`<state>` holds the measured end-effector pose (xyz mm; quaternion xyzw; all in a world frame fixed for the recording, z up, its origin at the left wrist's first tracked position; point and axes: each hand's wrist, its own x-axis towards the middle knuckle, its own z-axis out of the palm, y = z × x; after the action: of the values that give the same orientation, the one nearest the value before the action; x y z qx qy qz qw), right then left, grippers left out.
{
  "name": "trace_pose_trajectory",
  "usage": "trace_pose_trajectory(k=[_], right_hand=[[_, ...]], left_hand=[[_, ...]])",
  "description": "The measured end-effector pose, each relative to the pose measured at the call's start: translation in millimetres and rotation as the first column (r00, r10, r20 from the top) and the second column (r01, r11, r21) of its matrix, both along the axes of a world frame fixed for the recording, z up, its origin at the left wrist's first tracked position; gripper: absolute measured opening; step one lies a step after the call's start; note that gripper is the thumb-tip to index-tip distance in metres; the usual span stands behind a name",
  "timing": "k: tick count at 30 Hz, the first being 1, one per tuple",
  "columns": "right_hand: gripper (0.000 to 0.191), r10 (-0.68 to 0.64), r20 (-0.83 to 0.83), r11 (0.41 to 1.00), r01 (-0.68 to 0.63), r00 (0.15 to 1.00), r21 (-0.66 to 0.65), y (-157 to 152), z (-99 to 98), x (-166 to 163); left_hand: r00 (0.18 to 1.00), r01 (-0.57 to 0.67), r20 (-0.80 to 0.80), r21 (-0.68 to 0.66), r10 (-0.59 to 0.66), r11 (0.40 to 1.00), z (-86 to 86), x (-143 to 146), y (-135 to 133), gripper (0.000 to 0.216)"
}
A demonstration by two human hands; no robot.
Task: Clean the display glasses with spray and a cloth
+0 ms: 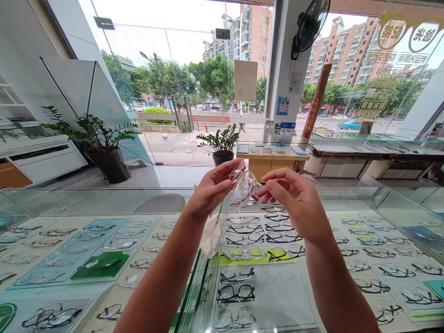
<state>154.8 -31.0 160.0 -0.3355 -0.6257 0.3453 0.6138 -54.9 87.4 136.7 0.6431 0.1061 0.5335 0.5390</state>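
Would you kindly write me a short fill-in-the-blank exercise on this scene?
The left hand holds a pair of ____.
A black ____ is mounted on the pillar.
The hydrant outside is ____.
The number of potted plants indoors is ____.

Missing words: glasses; fan; red; two.

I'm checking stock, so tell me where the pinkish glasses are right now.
In the head view, the pinkish glasses are just right of centre, above the display case, held by the left hand, with the right hand close beside them.
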Motion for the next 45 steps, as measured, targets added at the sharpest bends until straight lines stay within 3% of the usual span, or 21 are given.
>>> trace_pose_trajectory(k=[9, 18, 22, 26, 36, 45], right_hand=[[0.041, 0.110, 0.179, 0.993, -0.099, 0.978, -0.070, 11.5, -3.8, 3.0], [0.033, 0.075, 0.130, 0.984, -0.053, 0.989, -0.168, 16.9, -4.3, 6.3], [0.024, -0.020, 0.017, 0.998, 0.021, 1.000, -0.063, 16.3, -3.8, 8.0], [0.018, -0.002, -0.029, 1.000, 0.003, 1.000, 0.014, 14.7, -3.6, 7.9], [0.013, 0.092, 0.036, 0.990, -0.095, 0.995, 0.102, 14.0, -3.1, 2.7], [0.015, 0.075, 0.113, 0.988, -0.089, 0.991, 0.124, 14.9, -6.6, 1.2]], left_hand=[[0.999, -0.012, -0.049, 0.102, 0.017, 0.995, -2.0, -2.7, 2.9, 0.069], [0.997, 0.034, -0.076, 0.142, -0.024, 0.989, -4.2, -5.3, 3.0, 0.070], [0.997, 0.014, -0.076, 0.160, -0.002, 0.987, -3.2, -8.1, 3.0, 0.070], [0.995, 0.013, -0.096, 0.141, 0.001, 0.990, -3.4, -7.8, 4.5, 0.071], [0.999, 0.045, -0.021, 0.071, -0.044, 0.996, -3.3, 4.2, -1.9, 0.065], [0.995, 0.094, -0.027, 0.042, -0.093, 0.995, -6.6, 7.5, -3.0, 0.064]])
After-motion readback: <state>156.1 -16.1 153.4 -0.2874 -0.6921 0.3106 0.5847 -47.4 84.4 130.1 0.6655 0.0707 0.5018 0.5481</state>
